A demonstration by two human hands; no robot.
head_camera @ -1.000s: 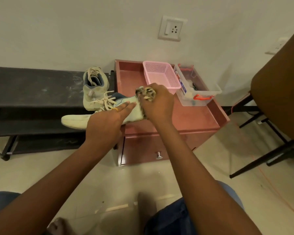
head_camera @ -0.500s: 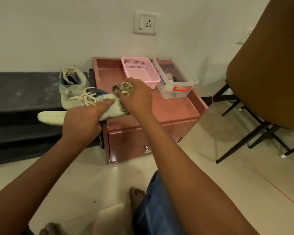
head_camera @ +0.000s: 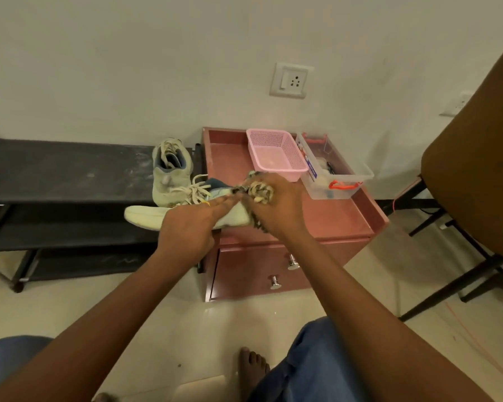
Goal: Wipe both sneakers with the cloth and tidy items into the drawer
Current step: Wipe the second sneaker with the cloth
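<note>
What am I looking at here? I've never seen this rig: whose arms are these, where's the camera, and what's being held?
No machine: these are a person's bare arms, filmed by one camera on their head looking down. The left hand steadies a pale sneaker lying sideways. The right hand grips a bunched cloth against its heel end. The second sneaker stands on the black rack. The pink cabinet carries a pink basket and a clear box; its drawer is closed.
</note>
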